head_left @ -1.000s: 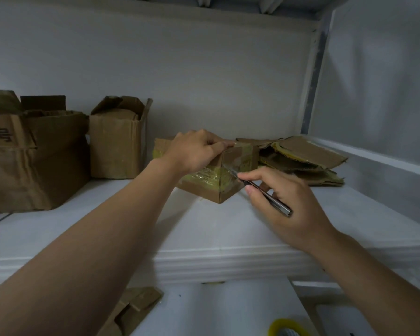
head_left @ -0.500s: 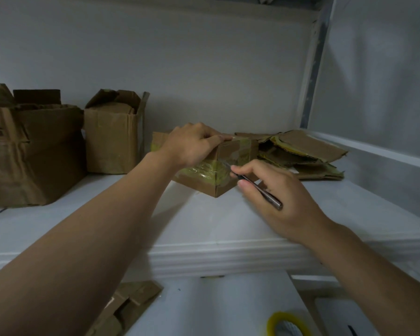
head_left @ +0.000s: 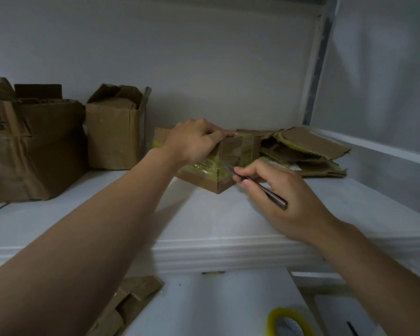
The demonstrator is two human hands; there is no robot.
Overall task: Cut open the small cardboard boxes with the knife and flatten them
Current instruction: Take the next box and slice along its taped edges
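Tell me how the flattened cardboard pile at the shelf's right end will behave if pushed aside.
The flattened cardboard pile is probably light: thin, torn sheets. It would likely slide easily on the smooth white shelf. The sheets lie loose and askew, so they may shift apart rather than move together.

Knife (head_left: 268,193) tip slightly lower on small box (head_left: 238,149), R face.

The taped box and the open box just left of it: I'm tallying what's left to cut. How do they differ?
The taped box is shut and banded with yellowish tape; the open box has its top flaps up. The taped box is low and held by the left hand; the open box stands taller, untouched. Both are brown cardboard.
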